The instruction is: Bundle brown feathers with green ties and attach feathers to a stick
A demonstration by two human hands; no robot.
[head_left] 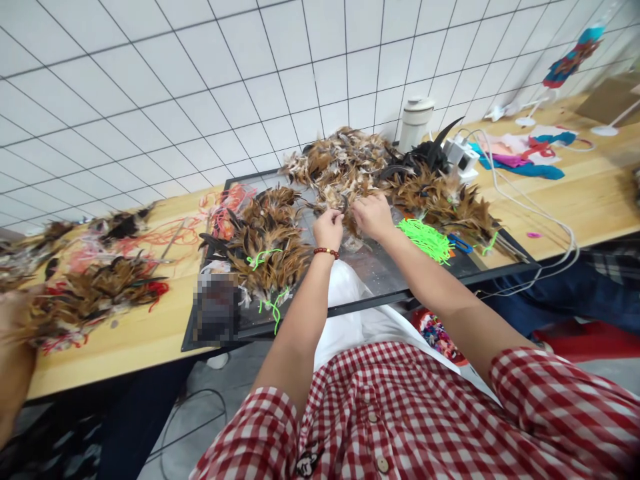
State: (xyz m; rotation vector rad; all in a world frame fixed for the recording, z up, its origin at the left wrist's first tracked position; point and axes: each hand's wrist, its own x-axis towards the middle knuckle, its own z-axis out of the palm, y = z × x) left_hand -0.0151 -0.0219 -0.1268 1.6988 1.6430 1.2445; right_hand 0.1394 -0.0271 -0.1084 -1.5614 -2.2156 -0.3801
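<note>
Both hands are close together over a black-rimmed tray, in front of a heap of brown and cream feathers. My left hand, with a beaded bracelet at its wrist, is closed in a pinch; whatever lies between the fingertips is too small to make out. Curled at the heap's near edge is my right hand, its fingertips partly hidden against the feathers. Brown feather bunches with green ties lie left of my hands. More brown feather bunches and a bundle of bright green cords lie to the right.
A white tumbler and a white plug adapter with trailing cables stand behind. Coloured fabric pieces lie far right. At left, another person's arm reaches toward feather bunches. A blurred dark object sits on the tray's left corner.
</note>
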